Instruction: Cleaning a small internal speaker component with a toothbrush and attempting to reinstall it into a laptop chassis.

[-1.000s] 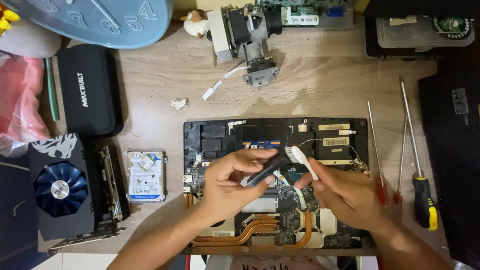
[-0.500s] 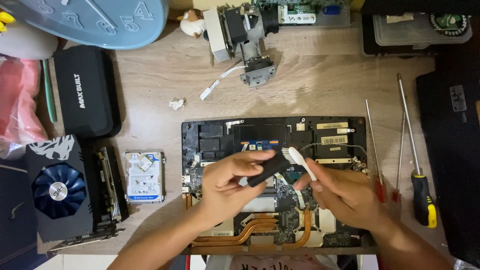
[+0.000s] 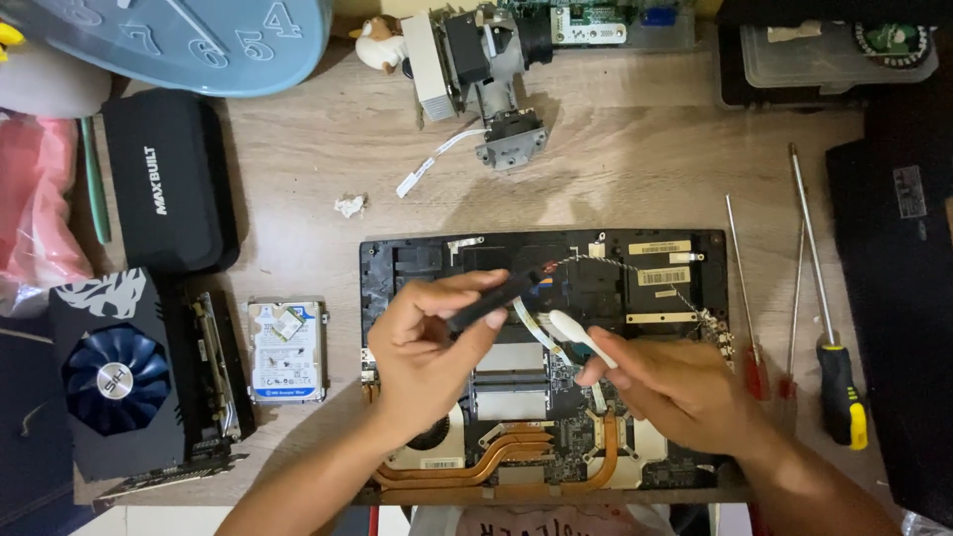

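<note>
An opened laptop base point(image 3: 685, 298) lies on the wooden desk, its boards, copper heat pipes point(image 3: 476, 476) and fan exposed. My left hand point(image 3: 427, 362) holds a slim black bar-shaped part point(image 3: 491, 298) over the middle of the laptop, with a twisted red-and-black wire point(image 3: 615, 263) running from its end to the right. My right hand point(image 3: 675, 387) grips a white plastic tool point(image 3: 576, 333), its rounded tip pointing up and left toward the black part. A white flat cable point(image 3: 531, 328) curves beneath both.
Three screwdrivers lie right of the laptop, one with a yellow-black handle point(image 3: 842, 387). A hard drive point(image 3: 286, 349) and graphics card point(image 3: 119, 372) sit at left, a black case point(image 3: 169, 194) above them. A dismantled projector unit point(image 3: 486, 60) and blue clock point(image 3: 189, 35) are at the top.
My left hand has lifted the black part slightly up and to the right. The right hand with the white tool stays close by, shifted slightly.
</note>
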